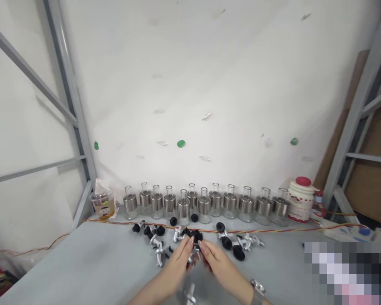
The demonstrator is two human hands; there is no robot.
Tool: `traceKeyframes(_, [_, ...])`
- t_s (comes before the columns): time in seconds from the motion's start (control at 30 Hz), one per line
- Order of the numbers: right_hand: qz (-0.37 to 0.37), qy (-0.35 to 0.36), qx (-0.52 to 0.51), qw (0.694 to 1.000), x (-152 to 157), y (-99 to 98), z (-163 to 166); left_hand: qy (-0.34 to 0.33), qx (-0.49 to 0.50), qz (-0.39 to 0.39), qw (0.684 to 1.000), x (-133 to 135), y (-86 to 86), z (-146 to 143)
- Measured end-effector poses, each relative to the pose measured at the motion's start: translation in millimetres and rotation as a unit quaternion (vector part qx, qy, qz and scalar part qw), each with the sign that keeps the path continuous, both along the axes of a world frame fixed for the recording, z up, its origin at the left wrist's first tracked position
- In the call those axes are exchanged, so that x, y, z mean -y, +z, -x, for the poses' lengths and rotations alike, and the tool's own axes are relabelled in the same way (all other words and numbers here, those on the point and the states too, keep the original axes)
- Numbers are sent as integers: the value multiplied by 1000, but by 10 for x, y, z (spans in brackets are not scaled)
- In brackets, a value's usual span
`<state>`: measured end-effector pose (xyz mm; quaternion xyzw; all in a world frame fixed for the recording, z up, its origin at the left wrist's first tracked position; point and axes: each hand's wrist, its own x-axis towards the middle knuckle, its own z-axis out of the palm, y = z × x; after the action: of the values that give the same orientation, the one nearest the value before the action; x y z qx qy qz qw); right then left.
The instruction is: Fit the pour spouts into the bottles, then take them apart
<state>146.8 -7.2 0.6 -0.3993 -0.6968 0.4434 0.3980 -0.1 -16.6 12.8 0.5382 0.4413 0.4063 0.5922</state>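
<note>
My left hand [177, 262] and my right hand [217, 262] meet over the grey table [82, 262], fingertips pinched together on a small black cap and silver spout piece [195, 247]. More black caps [226, 242] and silver spout parts [158, 250] lie scattered just beyond my fingers. Another silver part [189, 294] lies on the table between my wrists. My right wrist wears a silver watch [258, 289]. A row of several glass bottles with steel collars [205, 205] stands along the wall.
A plastic cup of yellowish liquid [103, 204] stands at the left end of the row, a white jar with a red lid [301, 199] at the right end. A red-yellow twisted wire [273, 231] runs across the table. Grey metal shelf frames [79, 127] flank both sides.
</note>
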Motion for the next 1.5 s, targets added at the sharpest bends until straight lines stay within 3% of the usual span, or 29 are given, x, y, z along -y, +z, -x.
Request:
traceKeyframes(0.13, [-233, -85, 193, 949, 44, 60, -83, -20, -6, -33, 999, 11, -38, -20])
traceKeyframes(0.27, [-332, -104, 281, 894, 38, 79, -124, -34, -26, -57, 997, 22, -35, -41])
traceKeyframes(0.37, [-325, -102, 295, 893, 35, 87, -125, -44, -32, -52, 997, 38, 12, -29])
traceKeyframes(0.57, [-239, -74, 245, 937, 44, 92, -110, -36, -95, -53, 993, 56, 54, 35])
traceKeyframes(0.77, [-287, -92, 274, 913, 25, 57, -125, -51, -102, -70, 991, 55, 70, 27])
traceKeyframes(0.97, [-268, -78, 275, 920, 8, 30, -143, -45, -74, -62, 994, 72, 96, 21])
traceKeyframes(1.13, [-291, -95, 295, 905, -1, 23, -154, -41, -87, -46, 994, 76, 125, 47])
traceKeyframes(1.37, [-198, -74, 213, 954, 60, 103, -109, -34, -87, -27, 995, 63, 118, 46])
traceKeyframes(1.5, [-207, -62, 234, 948, 62, 116, -124, -49, -97, -63, 992, 67, 97, 58])
